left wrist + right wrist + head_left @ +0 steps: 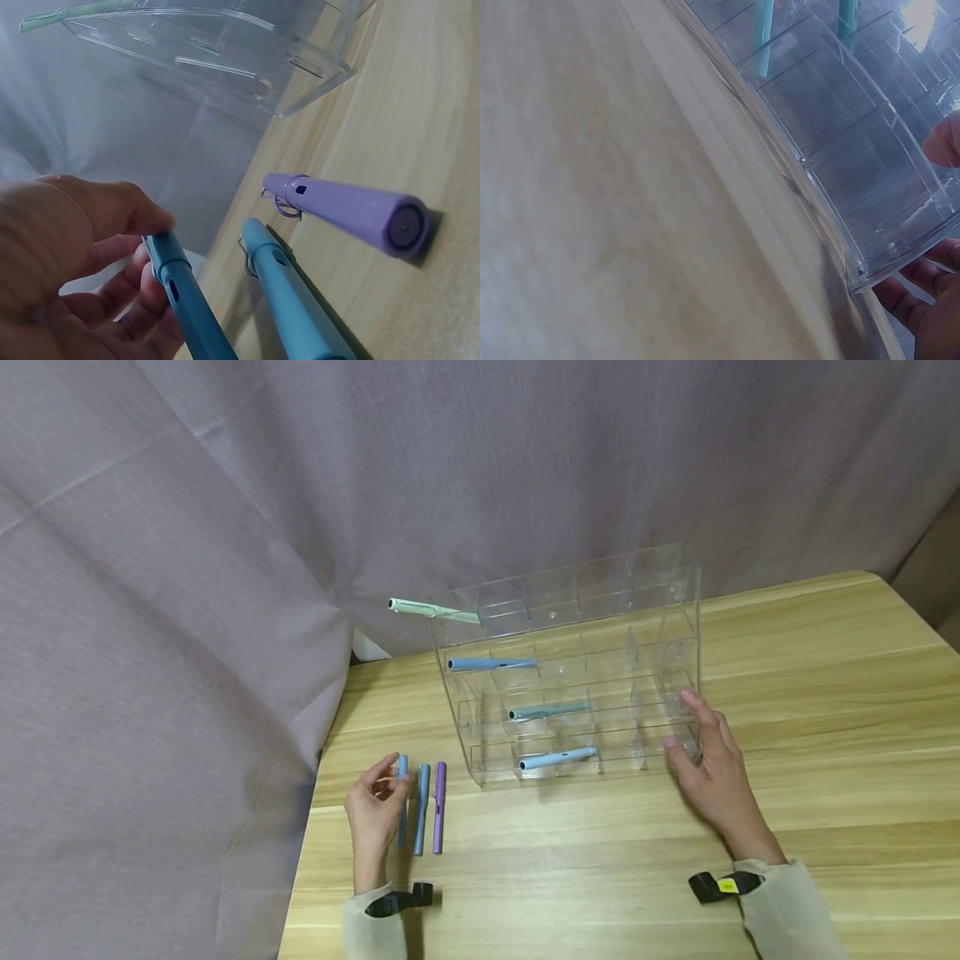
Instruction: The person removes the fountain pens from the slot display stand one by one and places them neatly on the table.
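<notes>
My left hand point(377, 806) pinches the cap end of a blue fountain pen point(191, 300) between thumb and fingertips, at the left of the table. Beside it lie another blue pen point(422, 810) and a purple pen point(438, 810), roughly parallel. A clear acrylic display rack point(480, 774) with tiered compartments stands to the right. My right hand point(711, 772) grips the rack's right side near its front corner, thumb over the front and the other fingers along the outer wall. Part of that hand is cut off in the right wrist view.
Several pens lie across the rack's tiers: a pale green one point(420, 607) at the top, sticking out left, a blue one point(480, 664), a teal one point(547, 710) and a light blue one point(558, 757) lowest. A grey curtain point(247, 610) hangs behind the wooden table point(570, 877).
</notes>
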Demonstrator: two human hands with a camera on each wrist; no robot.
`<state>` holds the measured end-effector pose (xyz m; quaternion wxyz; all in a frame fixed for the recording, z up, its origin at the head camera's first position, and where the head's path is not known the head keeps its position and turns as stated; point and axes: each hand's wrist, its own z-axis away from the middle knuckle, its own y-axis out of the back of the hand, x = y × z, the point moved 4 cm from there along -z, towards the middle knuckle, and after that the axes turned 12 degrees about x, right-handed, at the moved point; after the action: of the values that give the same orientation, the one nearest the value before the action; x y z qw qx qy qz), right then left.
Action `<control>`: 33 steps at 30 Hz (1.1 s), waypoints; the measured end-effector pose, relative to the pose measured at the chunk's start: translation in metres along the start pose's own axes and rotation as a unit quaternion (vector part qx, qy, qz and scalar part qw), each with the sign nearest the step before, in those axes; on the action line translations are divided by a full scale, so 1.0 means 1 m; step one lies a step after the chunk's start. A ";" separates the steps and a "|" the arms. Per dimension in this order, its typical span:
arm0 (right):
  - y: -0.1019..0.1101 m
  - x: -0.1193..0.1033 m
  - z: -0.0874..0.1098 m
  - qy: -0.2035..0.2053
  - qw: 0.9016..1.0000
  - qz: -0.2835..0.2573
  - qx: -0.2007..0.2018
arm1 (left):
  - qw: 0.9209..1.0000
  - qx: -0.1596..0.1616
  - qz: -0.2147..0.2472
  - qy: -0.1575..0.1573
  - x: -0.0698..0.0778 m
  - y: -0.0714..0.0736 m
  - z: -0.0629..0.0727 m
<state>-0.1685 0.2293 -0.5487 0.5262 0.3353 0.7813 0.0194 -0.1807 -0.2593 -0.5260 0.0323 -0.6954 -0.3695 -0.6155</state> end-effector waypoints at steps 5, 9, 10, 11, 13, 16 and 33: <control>0.000 0.001 0.000 0.000 1.000 -0.002 0.000 | 1.000 -0.005 -0.024 0.005 -0.002 0.000 0.001; 0.000 0.001 0.000 -0.004 1.000 0.000 -0.001 | 0.999 -0.010 -0.038 0.014 -0.004 0.000 0.002; 0.000 0.001 0.000 -0.004 1.000 0.000 -0.001 | 0.999 -0.011 -0.038 0.017 -0.005 0.000 0.002; 0.000 0.001 0.000 -0.005 1.000 0.000 -0.002 | 0.999 -0.012 -0.040 0.020 -0.005 -0.001 0.002; 0.000 0.001 0.000 -0.006 1.000 0.000 -0.002 | 0.999 -0.014 -0.042 0.023 -0.007 -0.001 0.002; 0.000 0.001 0.000 -0.007 1.000 0.001 -0.004 | 0.999 -0.017 -0.044 0.023 -0.009 -0.003 0.001; 0.000 0.000 0.000 -0.007 1.000 0.002 -0.004 | 0.995 -0.012 -0.101 0.007 -0.019 -0.012 0.004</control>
<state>-0.1683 0.2295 -0.5486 0.5330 0.3352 0.7766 0.0211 -0.1834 -0.2574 -0.5489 -0.0356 -0.6505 -0.4302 -0.6250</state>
